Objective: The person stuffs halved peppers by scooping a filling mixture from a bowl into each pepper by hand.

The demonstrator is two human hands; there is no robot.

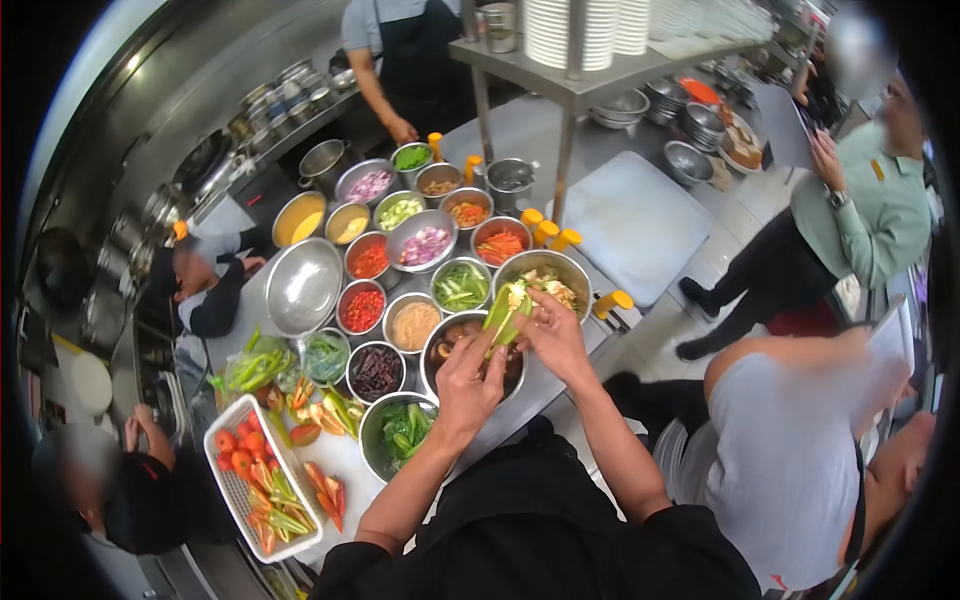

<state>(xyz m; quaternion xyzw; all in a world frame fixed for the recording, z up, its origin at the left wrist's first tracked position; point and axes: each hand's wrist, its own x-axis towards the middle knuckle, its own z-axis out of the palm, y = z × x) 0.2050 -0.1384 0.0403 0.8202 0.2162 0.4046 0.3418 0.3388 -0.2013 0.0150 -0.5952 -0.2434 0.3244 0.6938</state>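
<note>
- Handling a glossy green long pepper with a pale, seedy inside [508,318] at the centre of the frame; both hands meet at it, above the prep bowls.
- Left hand [468,385]: fingers drawn in, gripping the pepper's lower end.
- Right hand [552,335]: fingers curled, tips at the pepper's upper right. Whether they pinch wall or core, cannot tell.
- Step in hand, by judgement: opening or cleaning out the pepper by fingers. No blade seen in either hand.
- Beneath and beside: a round steel bowl of brown, rounded pieces [424,362]; up and right, a wide steel bowl of pale and green scraps [540,258].
- Lower left of frame: a white plastic basket [292,548] with red tomatoes [240,450] and split red-green peppers [275,500].
- Requirement, by judgement: any pull at the core calls for a firm left hold and a light right pinch, tilted toward the scrap bowl.
- Risk: loose seeds could drop among the brown pieces; the thin wall may tear if squeezed.
</note>
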